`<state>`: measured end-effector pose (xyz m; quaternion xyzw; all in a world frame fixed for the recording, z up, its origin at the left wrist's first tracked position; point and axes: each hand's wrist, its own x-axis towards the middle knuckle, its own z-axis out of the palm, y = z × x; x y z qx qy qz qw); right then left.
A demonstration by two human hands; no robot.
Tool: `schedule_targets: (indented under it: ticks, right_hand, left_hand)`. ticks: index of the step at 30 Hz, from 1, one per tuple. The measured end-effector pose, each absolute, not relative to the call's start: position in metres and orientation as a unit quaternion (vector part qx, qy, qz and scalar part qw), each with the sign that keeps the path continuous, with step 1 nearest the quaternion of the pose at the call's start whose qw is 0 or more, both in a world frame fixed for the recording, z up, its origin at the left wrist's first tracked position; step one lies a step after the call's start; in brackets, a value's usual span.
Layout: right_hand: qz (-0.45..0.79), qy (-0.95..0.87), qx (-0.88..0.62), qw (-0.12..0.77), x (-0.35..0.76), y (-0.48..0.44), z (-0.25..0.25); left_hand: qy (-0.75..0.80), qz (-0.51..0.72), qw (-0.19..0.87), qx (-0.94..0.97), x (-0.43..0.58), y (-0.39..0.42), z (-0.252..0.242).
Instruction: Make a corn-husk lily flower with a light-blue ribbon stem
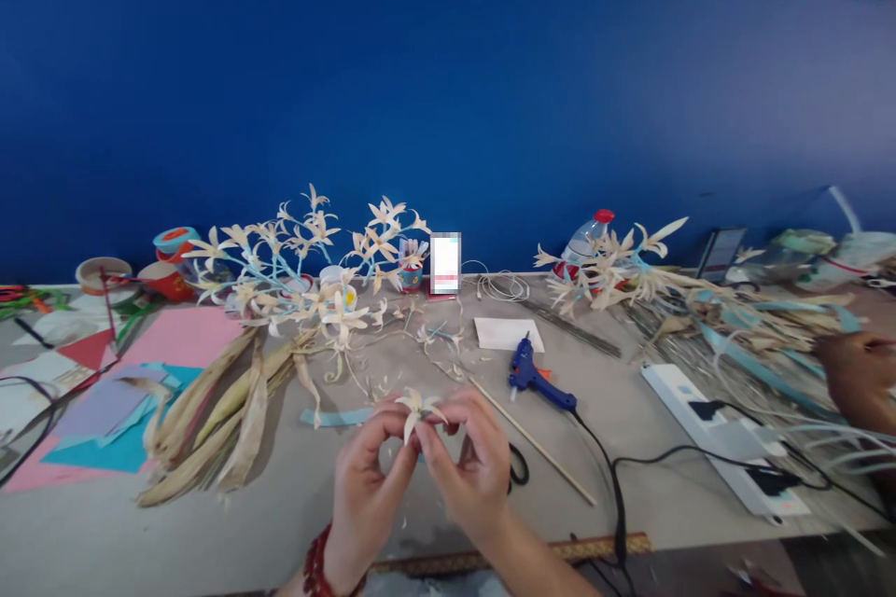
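My left hand [368, 476] and my right hand [468, 462] meet low in the middle, fingers pinched together on a small cream husk flower [418, 409] held just above the grey table [280, 522]. A red bead bracelet [316, 564] circles my left wrist. A thin wooden stick [532, 441] lies on the table just right of my right hand. Black scissors [518, 466] are partly hidden behind that hand. A blue glue gun [536, 376] rests beyond the stick.
Dried corn husks [217, 415] and coloured paper sheets [119, 401] lie at left. Finished flower sprays [308, 266] stand at the back, more [630, 270] at right. A white power strip [721, 434] with black cables lies at right. Another person's hand [858, 378] shows at the right edge.
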<state>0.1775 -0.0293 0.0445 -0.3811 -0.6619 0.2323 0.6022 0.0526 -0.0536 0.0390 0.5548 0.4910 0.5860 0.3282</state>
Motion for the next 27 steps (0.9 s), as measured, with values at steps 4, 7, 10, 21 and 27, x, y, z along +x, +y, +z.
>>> schedule_targets:
  ticks: [4,7,10,21,27]
  right_hand:
    - [0.229,-0.659,-0.382,0.606,0.1777,-0.0283,0.0437]
    - [0.228,-0.661,-0.383,0.604,0.1780,-0.0282,0.0435]
    - [0.232,-0.666,-0.380,0.599,0.1785,-0.0290,0.0440]
    - [0.233,-0.666,-0.383,0.596,0.1794,-0.0306,0.0448]
    - [0.239,-0.661,-0.383,0.599,0.1788,-0.0297,0.0437]
  left_hand:
    - [0.492,0.585,0.315,0.563,0.0535,-0.0534,0.0408]
    - [0.489,0.592,0.330,0.549,0.0537,-0.0527,0.0410]
    - [0.484,0.594,0.351,0.539,0.0539,-0.0524,0.0407]
    - [0.486,0.596,0.334,0.545,0.0548,-0.0538,0.0399]
    - [0.488,0.593,0.318,0.556,0.0556,-0.0549,0.0430]
